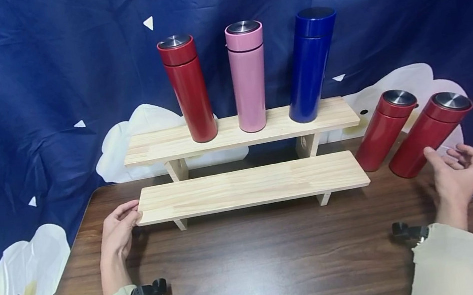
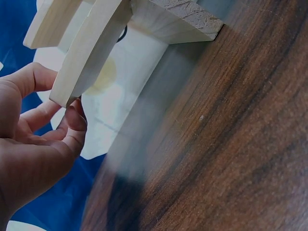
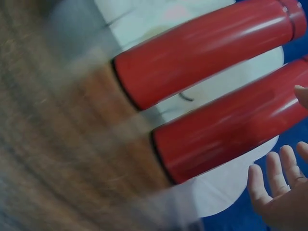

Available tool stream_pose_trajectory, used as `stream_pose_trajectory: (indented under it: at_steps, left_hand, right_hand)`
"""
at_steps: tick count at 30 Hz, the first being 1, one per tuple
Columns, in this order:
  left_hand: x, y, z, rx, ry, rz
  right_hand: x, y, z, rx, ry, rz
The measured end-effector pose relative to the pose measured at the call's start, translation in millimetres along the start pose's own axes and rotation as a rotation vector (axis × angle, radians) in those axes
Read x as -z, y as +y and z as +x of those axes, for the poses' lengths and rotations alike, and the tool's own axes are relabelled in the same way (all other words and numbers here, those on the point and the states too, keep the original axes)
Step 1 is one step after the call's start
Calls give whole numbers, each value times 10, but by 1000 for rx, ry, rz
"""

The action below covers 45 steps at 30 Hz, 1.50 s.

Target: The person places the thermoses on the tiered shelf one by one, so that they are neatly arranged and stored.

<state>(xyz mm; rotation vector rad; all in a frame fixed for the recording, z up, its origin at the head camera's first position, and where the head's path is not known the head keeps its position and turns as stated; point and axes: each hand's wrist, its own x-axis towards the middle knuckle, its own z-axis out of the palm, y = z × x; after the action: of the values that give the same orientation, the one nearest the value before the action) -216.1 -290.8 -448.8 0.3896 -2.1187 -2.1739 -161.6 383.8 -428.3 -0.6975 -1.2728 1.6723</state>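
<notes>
My left hand (image 1: 117, 230) pinches the left end of the lower board of a two-tier wooden shelf (image 1: 251, 186). In the left wrist view, finger and thumb (image 2: 73, 126) lie on either side of the board's end (image 2: 79, 67). On the right, my right hand (image 1: 459, 175) is beside the outer red thermos (image 1: 429, 136), its thumb overlapping the bottle in the head view. Its fingers (image 3: 275, 173) are spread and relaxed in the right wrist view. A second red thermos (image 1: 385, 132) stands just left of that one, close to the shelf's right end.
On the upper board (image 1: 151, 142) stand a red thermos (image 1: 189, 93), a pink thermos (image 1: 249, 82) and a blue thermos (image 1: 311, 69). The shelf stands on a dark wood table (image 1: 253, 266). Behind it hangs a blue cloth (image 1: 48, 68) with white cloud shapes.
</notes>
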Motion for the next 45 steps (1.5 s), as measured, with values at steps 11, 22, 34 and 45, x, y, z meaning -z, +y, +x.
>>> stream_pose_trajectory:
  at_steps: [11,22,34,45]
  left_hand:
    - [-5,-8,1,-3,-2,10]
    - [-5,-22,11,5,4,-4]
    - [0,-12,1,5,10,-2]
    - [-2,2,1,5,7,17]
  right_hand:
    - [44,205,77,-165,13,-41]
    - [80,374,107,-272,-2,-173]
    - [15,483,188,-284,-76,-118]
    - [-52,519,213,-293,-99,-129]
